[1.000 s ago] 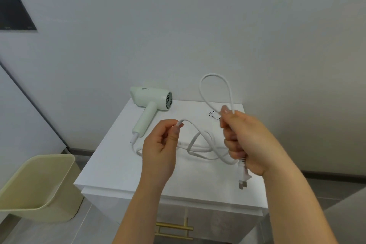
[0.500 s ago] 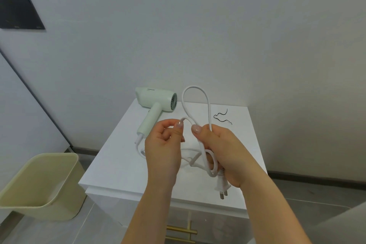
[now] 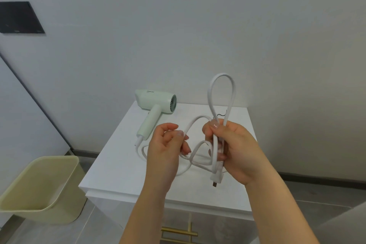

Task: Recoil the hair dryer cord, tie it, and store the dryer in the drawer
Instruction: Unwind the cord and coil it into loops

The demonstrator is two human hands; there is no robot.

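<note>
A pale green hair dryer lies on the white cabinet top, at its far left. Its white cord runs from the handle toward me in loose curves. My right hand grips a tall upright loop of the cord, with the plug hanging below the fist. My left hand pinches the cord a short way left of the right hand. A thin black tie lies on the top behind the loop, partly hidden.
A drawer front with a gold handle shows below the cabinet's front edge. A yellowish bin stands on the floor at the left. A white wall rises right behind the cabinet, with a black panel at upper left.
My right hand has moved right and apart from the left, carrying the tall loop with it. A new arc of cord now spans between the two hands.
</note>
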